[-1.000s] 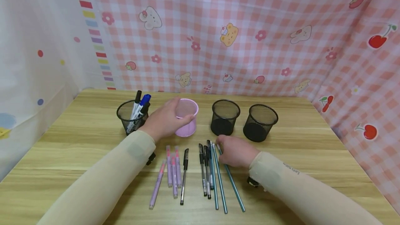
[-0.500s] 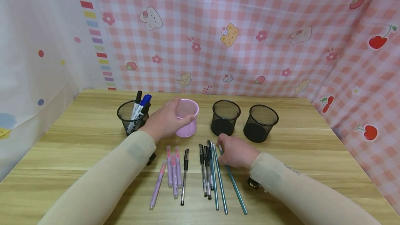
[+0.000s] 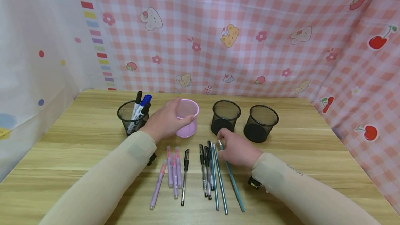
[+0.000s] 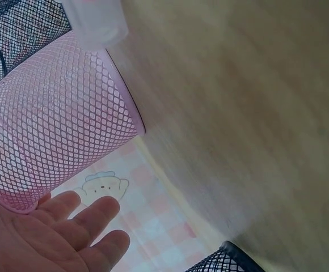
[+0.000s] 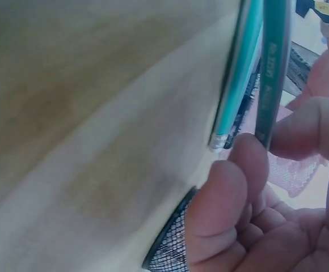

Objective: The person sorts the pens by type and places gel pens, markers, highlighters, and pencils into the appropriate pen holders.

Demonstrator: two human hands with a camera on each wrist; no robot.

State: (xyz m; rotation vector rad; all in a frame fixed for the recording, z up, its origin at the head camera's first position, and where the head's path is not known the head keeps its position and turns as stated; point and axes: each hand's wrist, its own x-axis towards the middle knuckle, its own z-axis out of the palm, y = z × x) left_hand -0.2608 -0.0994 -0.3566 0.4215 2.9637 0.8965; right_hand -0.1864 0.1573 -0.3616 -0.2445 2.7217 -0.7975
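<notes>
My left hand [image 3: 167, 118] holds the pink mesh pen cup [image 3: 187, 127], thumb across its front and fingers at its far side. In the left wrist view, fingers [image 4: 91, 221] extend beside the cup's mesh wall. My right hand [image 3: 239, 147] pinches a teal pencil [image 3: 232, 180] near its upper end, between thumb and fingertips, as the right wrist view shows. The pencil's lower end points toward the front of the table. Just left of that hand lie other teal pencils [image 3: 221, 183] and black-capped gel pens [image 3: 206, 173].
A black mesh cup [image 3: 125, 114] with several markers [image 3: 137, 112] stands at left. Two more black mesh cups, one nearer the middle [image 3: 226, 112] and one farther right [image 3: 260, 122], stand behind my right hand. Purple highlighters [image 3: 174, 176] and a single gel pen [image 3: 185, 176] lie in front.
My right hand has risen slightly and shifted right, and the teal pencil's upper end now shows above its fingers. My left hand stays at the pink cup.
</notes>
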